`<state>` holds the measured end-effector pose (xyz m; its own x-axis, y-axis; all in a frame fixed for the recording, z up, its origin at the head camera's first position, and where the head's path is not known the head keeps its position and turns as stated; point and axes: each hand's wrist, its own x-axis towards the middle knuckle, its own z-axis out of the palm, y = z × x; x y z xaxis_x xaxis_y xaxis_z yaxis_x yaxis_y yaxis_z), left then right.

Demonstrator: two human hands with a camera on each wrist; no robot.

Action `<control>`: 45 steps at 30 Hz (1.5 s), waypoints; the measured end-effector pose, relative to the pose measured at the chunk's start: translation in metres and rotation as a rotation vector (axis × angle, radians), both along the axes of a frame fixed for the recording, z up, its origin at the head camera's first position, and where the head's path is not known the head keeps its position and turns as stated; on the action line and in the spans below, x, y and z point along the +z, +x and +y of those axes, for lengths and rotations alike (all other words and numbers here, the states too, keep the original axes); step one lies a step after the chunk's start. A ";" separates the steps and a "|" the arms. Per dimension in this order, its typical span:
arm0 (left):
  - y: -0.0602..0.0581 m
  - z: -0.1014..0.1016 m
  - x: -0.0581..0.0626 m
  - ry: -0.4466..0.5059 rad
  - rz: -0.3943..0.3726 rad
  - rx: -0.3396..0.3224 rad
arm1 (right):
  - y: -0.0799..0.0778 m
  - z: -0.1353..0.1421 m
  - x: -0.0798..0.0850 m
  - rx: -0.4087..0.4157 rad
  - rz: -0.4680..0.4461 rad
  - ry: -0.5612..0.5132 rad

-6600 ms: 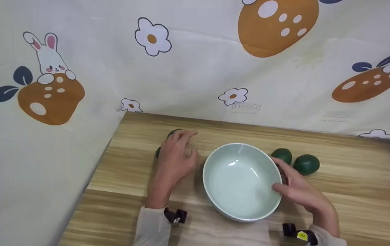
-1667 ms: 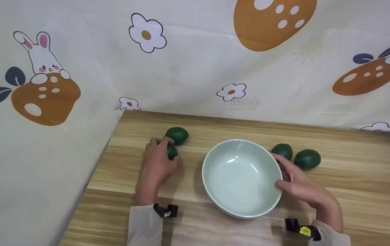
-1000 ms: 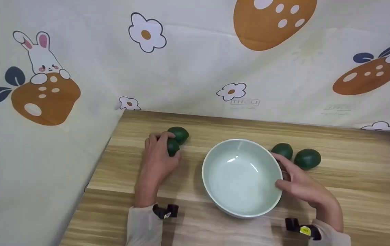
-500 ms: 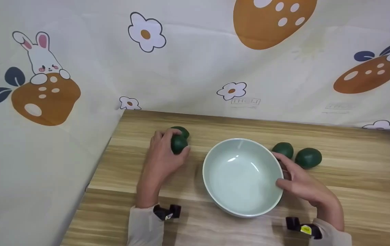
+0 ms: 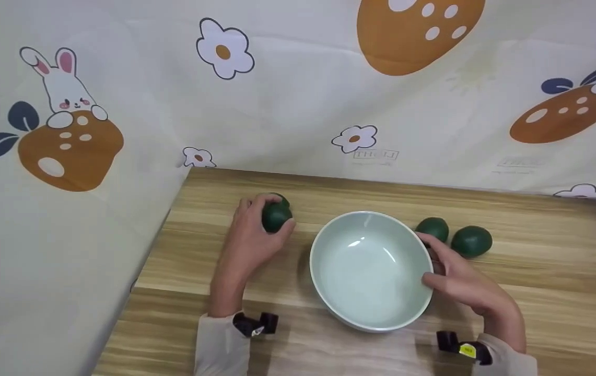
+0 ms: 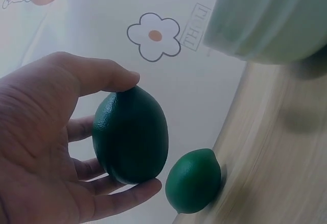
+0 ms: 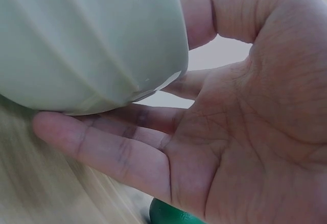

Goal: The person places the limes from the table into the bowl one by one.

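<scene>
My left hand (image 5: 252,237) pinches a dark green lime (image 5: 276,218) between thumb and fingertips at the table's left. In the left wrist view, the held lime (image 6: 130,137) shows between the thumb and the fingers, apart from a second lime (image 6: 194,180) that sits on the wood. That other lime (image 5: 284,200) is mostly hidden behind the held one in the head view. A pale green bowl (image 5: 371,271) with nothing in it is gripped by my right hand (image 5: 457,279), thumb at the rim. In the right wrist view, the fingers (image 7: 112,152) reach under the bowl's ribbed side (image 7: 92,40).
Two more limes, one (image 5: 432,230) close behind the right fingers and one (image 5: 471,241) beside it, lie right of the bowl. The wood-grain table (image 5: 553,271) meets a patterned wall covering (image 5: 287,115) at the back and left.
My left hand, earlier reaching over the left pair of limes, has taken hold of the nearer one and moved it slightly right and away from me. The right hand and bowl have barely moved.
</scene>
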<state>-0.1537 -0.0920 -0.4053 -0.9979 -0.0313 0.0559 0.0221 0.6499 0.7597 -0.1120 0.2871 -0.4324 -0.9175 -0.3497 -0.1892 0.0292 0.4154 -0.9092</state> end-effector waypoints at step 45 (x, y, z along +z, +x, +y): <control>0.009 0.027 0.012 0.242 0.044 -0.240 | -0.002 0.004 -0.007 0.002 -0.009 -0.099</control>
<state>-0.1448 -0.0650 -0.3932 -0.9754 0.1861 0.1184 0.1883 0.4236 0.8861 -0.1138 0.2912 -0.4391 -0.9153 -0.3688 -0.1621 0.0370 0.3235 -0.9455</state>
